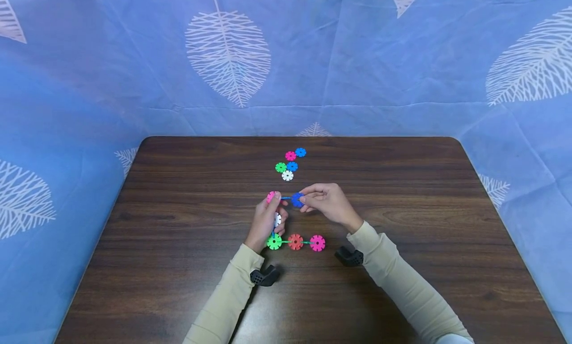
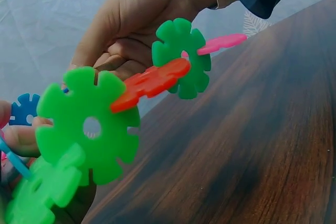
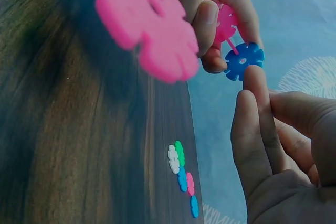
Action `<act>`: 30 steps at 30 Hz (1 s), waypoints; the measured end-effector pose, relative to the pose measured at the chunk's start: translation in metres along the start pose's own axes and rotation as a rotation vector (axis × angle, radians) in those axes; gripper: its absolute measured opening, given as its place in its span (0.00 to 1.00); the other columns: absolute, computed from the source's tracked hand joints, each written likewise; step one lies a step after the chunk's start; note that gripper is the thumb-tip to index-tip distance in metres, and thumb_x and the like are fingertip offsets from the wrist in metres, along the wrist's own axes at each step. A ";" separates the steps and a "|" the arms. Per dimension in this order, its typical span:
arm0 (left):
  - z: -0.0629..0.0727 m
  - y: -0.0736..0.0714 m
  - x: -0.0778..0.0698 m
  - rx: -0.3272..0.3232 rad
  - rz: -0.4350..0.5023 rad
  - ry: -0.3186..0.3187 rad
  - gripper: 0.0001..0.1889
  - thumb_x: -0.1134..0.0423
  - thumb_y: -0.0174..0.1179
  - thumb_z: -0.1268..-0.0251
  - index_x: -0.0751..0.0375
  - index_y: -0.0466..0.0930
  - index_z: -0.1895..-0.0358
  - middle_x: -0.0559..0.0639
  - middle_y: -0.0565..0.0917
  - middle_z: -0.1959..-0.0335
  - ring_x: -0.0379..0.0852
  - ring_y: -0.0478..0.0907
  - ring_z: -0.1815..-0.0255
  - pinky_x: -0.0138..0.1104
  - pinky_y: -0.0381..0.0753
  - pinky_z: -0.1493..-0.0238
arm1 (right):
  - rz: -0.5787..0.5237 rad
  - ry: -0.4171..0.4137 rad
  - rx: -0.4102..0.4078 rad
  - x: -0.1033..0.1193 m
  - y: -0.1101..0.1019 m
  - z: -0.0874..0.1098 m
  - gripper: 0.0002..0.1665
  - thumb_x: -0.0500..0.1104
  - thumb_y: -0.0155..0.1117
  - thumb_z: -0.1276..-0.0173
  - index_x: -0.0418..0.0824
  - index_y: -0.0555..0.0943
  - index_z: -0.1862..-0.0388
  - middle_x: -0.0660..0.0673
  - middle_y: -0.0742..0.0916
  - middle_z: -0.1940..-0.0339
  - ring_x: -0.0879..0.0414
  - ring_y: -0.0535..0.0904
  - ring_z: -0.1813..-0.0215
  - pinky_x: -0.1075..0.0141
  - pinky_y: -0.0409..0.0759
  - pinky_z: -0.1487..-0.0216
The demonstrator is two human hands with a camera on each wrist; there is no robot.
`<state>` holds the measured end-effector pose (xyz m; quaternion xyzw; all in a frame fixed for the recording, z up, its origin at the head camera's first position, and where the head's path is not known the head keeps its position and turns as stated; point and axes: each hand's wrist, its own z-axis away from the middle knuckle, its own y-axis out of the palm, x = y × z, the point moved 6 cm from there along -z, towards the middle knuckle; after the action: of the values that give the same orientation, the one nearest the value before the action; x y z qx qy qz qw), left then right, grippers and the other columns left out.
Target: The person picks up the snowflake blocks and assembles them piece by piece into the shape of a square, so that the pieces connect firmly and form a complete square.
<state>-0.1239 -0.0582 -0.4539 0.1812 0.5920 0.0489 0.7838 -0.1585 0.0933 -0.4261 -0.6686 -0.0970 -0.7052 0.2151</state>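
My left hand (image 1: 262, 224) grips a chain of notched plastic discs near its pink disc (image 1: 270, 197). Below, a white disc (image 1: 278, 219) shows partly behind the fingers. At the chain's lower corner is a green disc (image 1: 274, 241); from there a row runs right through a red disc (image 1: 295, 242) to another pink disc (image 1: 318, 243). Some linking discs stand edge-on between these. My right hand (image 1: 331, 201) pinches a blue disc (image 1: 297, 200) at the chain's upper end, beside a thin edge-on disc. In the right wrist view, fingertips touch that blue disc's (image 3: 244, 62) edge.
Several loose discs lie farther back on the brown wooden table (image 1: 187, 185), among them a white disc (image 1: 287, 175), a green disc (image 1: 280, 167) and a pink disc (image 1: 290, 156). Behind the table hangs a blue cloth (image 1: 295, 61) with white leaf prints.
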 end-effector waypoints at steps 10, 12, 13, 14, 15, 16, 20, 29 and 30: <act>0.001 0.003 -0.003 0.033 -0.049 0.029 0.16 0.55 0.37 0.22 0.65 0.67 0.62 0.44 0.68 0.88 0.35 0.60 0.94 0.27 0.65 0.90 | 0.013 0.000 0.005 0.002 0.002 0.000 0.16 0.35 0.61 0.34 0.25 0.78 0.51 0.27 0.86 0.61 0.60 0.86 0.69 0.47 0.82 0.57; 0.002 0.003 -0.003 0.034 -0.054 0.030 0.17 0.55 0.37 0.22 0.67 0.68 0.61 0.44 0.68 0.88 0.35 0.60 0.94 0.27 0.65 0.90 | 0.009 -0.007 0.002 0.002 0.002 0.000 0.16 0.35 0.61 0.34 0.25 0.79 0.51 0.27 0.86 0.61 0.60 0.86 0.69 0.46 0.82 0.57; 0.001 0.003 -0.003 0.036 -0.054 0.030 0.18 0.56 0.37 0.22 0.69 0.68 0.60 0.44 0.68 0.88 0.35 0.60 0.94 0.27 0.65 0.90 | 0.009 -0.011 0.000 0.002 0.002 0.000 0.16 0.36 0.61 0.34 0.25 0.79 0.52 0.27 0.86 0.62 0.60 0.86 0.69 0.46 0.81 0.57; 0.001 0.003 -0.001 0.039 -0.054 0.029 0.19 0.56 0.36 0.22 0.70 0.68 0.59 0.44 0.68 0.88 0.35 0.60 0.94 0.27 0.65 0.90 | 0.007 -0.016 -0.002 0.001 0.002 0.000 0.16 0.36 0.61 0.34 0.25 0.79 0.52 0.27 0.86 0.62 0.60 0.86 0.69 0.46 0.81 0.57; -0.001 0.002 0.000 0.041 -0.053 0.028 0.19 0.56 0.36 0.22 0.72 0.68 0.59 0.44 0.68 0.88 0.35 0.60 0.94 0.27 0.65 0.90 | 0.006 -0.020 -0.006 0.001 0.002 0.000 0.15 0.36 0.61 0.34 0.26 0.79 0.52 0.27 0.86 0.63 0.60 0.86 0.70 0.45 0.81 0.57; -0.002 0.001 0.002 0.042 -0.051 0.028 0.20 0.56 0.36 0.22 0.74 0.69 0.58 0.44 0.68 0.88 0.35 0.60 0.94 0.27 0.65 0.90 | 0.009 -0.024 -0.010 0.001 0.002 0.000 0.15 0.36 0.61 0.34 0.26 0.79 0.52 0.27 0.86 0.63 0.61 0.86 0.70 0.46 0.82 0.57; -0.008 -0.003 0.012 0.032 -0.037 0.023 0.23 0.54 0.37 0.22 0.76 0.68 0.58 0.44 0.68 0.89 0.36 0.60 0.95 0.28 0.64 0.91 | 0.016 -0.044 -0.025 0.003 0.003 0.000 0.15 0.36 0.61 0.34 0.26 0.80 0.53 0.28 0.86 0.63 0.61 0.85 0.71 0.52 0.84 0.60; -0.009 -0.003 0.020 -0.020 -0.020 0.022 0.26 0.45 0.46 0.28 0.70 0.67 0.69 0.44 0.68 0.91 0.36 0.59 0.96 0.29 0.62 0.93 | 0.031 -0.048 -0.038 -0.001 0.001 -0.001 0.14 0.36 0.62 0.34 0.25 0.81 0.55 0.27 0.86 0.65 0.61 0.85 0.73 0.58 0.86 0.64; -0.009 -0.002 0.021 -0.021 -0.018 0.018 0.26 0.46 0.47 0.28 0.71 0.67 0.67 0.44 0.68 0.91 0.36 0.59 0.96 0.29 0.62 0.93 | 0.036 -0.042 -0.041 -0.002 0.000 -0.001 0.14 0.36 0.62 0.35 0.25 0.81 0.55 0.27 0.86 0.66 0.61 0.84 0.73 0.57 0.85 0.64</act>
<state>-0.1267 -0.0517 -0.4760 0.1673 0.6002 0.0498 0.7805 -0.1596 0.0927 -0.4279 -0.6892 -0.0749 -0.6888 0.2118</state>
